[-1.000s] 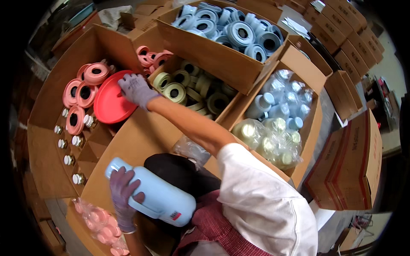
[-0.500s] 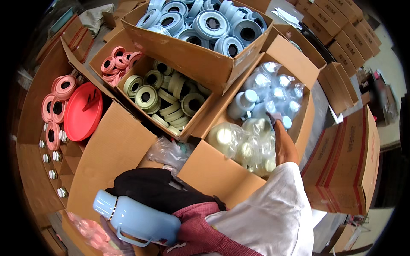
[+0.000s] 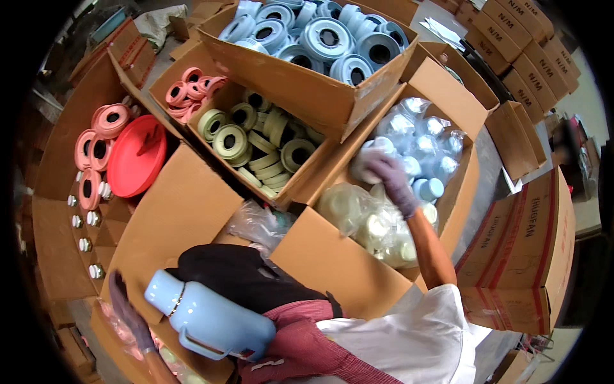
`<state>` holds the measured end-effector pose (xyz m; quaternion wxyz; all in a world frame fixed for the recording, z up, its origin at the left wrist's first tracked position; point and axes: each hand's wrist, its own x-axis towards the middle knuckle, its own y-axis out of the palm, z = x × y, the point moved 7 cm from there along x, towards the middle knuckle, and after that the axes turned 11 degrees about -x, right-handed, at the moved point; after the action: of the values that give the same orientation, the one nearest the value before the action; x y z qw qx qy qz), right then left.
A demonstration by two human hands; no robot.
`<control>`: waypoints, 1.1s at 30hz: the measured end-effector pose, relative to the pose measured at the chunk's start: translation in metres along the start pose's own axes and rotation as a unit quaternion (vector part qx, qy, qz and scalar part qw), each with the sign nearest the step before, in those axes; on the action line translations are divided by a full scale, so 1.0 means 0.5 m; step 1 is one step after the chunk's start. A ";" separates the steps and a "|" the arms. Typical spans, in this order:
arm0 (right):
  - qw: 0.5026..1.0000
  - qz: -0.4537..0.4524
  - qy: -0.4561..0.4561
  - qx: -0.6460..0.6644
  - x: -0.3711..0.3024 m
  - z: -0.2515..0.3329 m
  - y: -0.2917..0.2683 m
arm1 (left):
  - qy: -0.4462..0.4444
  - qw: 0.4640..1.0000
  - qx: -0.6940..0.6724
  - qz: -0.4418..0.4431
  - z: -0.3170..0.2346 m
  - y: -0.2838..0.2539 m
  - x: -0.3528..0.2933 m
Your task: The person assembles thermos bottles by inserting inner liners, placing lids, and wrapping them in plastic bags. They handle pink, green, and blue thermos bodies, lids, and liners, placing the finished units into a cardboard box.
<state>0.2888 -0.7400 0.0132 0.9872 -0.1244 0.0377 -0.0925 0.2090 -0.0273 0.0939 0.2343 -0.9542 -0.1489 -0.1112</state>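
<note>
A light blue thermos flask (image 3: 217, 323) with a carry handle lies slanted against my lap, its cap toward the left. My left hand (image 3: 131, 317), in a purple-grey glove, is beside the flask, fingers stretched out, above pink pieces in clear plastic. My gloved right hand (image 3: 395, 185) reaches into a carton (image 3: 332, 253) of blue and cream flasks. Its blurred fingers close over a light blue flask (image 3: 366, 165) at the carton's left side. Clear bags wrap cream flasks (image 3: 374, 230) and other blue flasks (image 3: 416, 131) around that hand.
Blue ring-shaped parts (image 3: 326, 38) fill a large carton ahead. Cream-green rings (image 3: 230, 141) and pink rings (image 3: 192, 89) lie in smaller boxes. At left, a red round tray (image 3: 136, 160) rests over a carton with white-capped bottles (image 3: 85, 244). A tall carton (image 3: 511, 249) stands at right.
My right hand has moved left within the carton, onto the blue flask. My left hand has come out from behind the flask on my lap and shifted up and left.
</note>
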 end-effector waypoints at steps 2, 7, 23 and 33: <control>0.980 0.172 0.051 0.088 0.012 0.083 0.244 | 0.044 0.996 -0.054 0.053 -0.040 0.075 0.067; 0.783 0.452 -0.021 0.426 0.049 0.388 0.745 | -0.062 0.963 -0.193 0.181 -0.077 0.225 0.155; 0.891 0.189 -0.401 0.098 0.055 0.631 1.053 | 0.214 0.954 0.093 -0.189 0.026 0.076 0.178; 0.919 0.174 -0.300 -0.188 -0.025 0.238 0.977 | -0.119 0.789 -0.554 -0.238 0.116 -0.019 0.034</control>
<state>0.3727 -0.2444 0.0052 0.9109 -0.3215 -0.2227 0.1314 0.2298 0.0124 0.0524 -0.3879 -0.8603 -0.3111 -0.1124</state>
